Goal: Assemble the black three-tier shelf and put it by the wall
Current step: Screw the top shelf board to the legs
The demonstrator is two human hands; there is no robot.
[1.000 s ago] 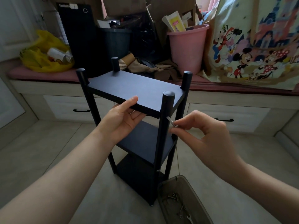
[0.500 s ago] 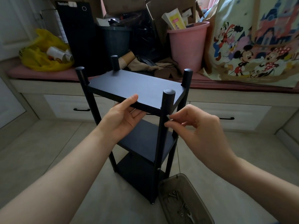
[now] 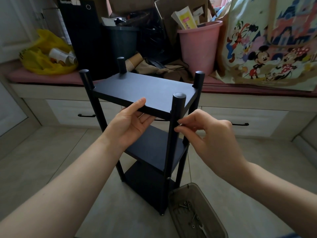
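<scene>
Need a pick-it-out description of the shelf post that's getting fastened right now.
Start at the black three-tier shelf standing on the floor before the cushioned bench. Of its four round-capped posts, take the front right post, nearest the camera. It alone has a hand at it: the right hand pinches a small metal fastener against it just under the top board.

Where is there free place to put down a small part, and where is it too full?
The top board of the shelf is bare between its four posts. The floor left of the shelf, before the drawers, is free too. The bench behind is crowded: yellow bag, boxes, pink bucket.
</scene>
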